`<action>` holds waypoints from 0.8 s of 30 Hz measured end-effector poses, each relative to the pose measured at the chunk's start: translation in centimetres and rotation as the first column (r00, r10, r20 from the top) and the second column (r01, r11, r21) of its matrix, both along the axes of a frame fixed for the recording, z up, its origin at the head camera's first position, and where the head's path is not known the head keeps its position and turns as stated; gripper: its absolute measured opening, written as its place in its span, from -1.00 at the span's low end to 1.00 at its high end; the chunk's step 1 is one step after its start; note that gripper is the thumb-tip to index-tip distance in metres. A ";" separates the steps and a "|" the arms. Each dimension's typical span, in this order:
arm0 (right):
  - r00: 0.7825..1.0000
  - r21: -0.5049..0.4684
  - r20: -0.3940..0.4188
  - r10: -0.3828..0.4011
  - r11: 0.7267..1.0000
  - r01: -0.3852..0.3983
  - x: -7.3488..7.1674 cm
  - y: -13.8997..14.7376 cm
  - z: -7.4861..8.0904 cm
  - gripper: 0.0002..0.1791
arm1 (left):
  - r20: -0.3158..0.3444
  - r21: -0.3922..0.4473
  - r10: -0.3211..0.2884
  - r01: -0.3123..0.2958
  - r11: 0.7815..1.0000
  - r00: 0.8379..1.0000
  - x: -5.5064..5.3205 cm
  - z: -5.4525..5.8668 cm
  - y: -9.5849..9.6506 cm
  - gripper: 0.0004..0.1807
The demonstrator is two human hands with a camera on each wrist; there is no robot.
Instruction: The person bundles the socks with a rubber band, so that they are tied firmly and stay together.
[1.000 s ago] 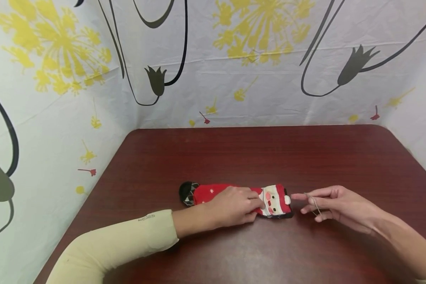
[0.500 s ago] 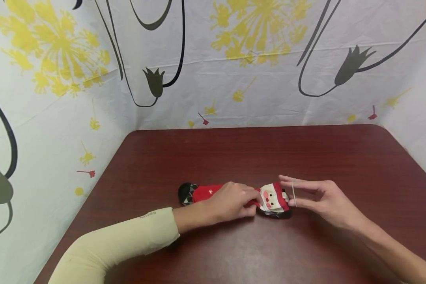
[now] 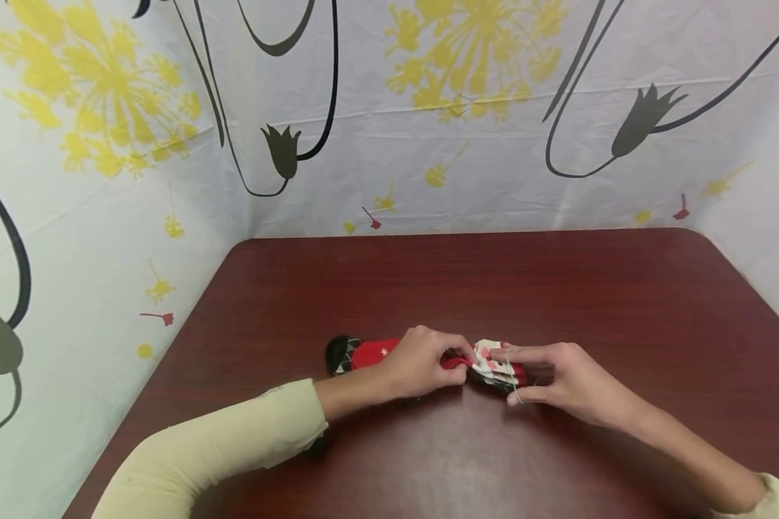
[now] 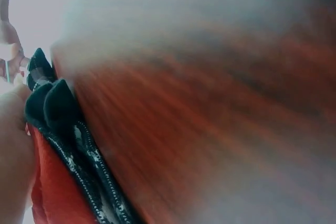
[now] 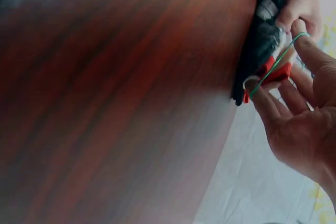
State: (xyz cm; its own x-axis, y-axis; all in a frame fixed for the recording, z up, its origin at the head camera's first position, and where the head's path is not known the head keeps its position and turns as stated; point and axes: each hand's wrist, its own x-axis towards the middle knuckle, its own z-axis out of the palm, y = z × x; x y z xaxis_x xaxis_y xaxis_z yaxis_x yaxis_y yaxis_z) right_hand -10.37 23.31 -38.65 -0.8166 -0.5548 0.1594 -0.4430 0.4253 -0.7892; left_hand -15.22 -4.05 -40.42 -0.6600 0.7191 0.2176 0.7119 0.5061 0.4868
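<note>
A pair of red socks with a Santa face and black toes lies across the table. My left hand pinches the socks near their middle, gathering the red fabric. Their black, shiny-edged undersides show in the left wrist view. A thin rubber band is stretched between the thumb and fingers of my right hand. Those fingers are spread around the Santa-face end, with the band crossing over it. Part of the socks is hidden behind my left hand.
The socks lie on a dark red-brown wooden table with rounded far corners. White cloth walls with yellow and grey flower prints stand behind it and at both sides.
My right hand has moved left from beside the socks and spread the rubber band, bringing it over the Santa-face end. My left hand has drawn the fabric up into a narrower pinch.
</note>
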 end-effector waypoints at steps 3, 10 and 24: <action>0.997 0.067 -0.060 -0.043 0.997 0.047 0.1 -0.7 0.0 -0.38 | 0.078 0.074 0.020 -0.026 0.997 0.997 0.0 0.0 -0.1 -0.85; 0.942 0.259 -0.311 -0.129 0.942 0.215 0.1 -2.1 0.0 -0.60 | 0.161 0.096 0.029 -0.045 0.994 0.987 0.4 0.1 -0.1 -0.83; 0.975 0.089 -0.161 -0.154 0.981 0.170 -0.8 -1.4 -0.2 -0.65 | -0.174 -0.140 0.075 -0.100 0.985 0.982 1.7 0.2 1.0 -0.58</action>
State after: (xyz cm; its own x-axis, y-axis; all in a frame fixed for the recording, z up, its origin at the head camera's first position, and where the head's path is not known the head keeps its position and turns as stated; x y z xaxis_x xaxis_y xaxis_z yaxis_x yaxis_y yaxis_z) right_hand -11.12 21.94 -38.89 -0.8674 -0.4368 0.2383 -0.4732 0.5757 -0.6668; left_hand -13.47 -3.04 -40.21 -0.6849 0.6927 0.2260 0.7268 0.6272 0.2801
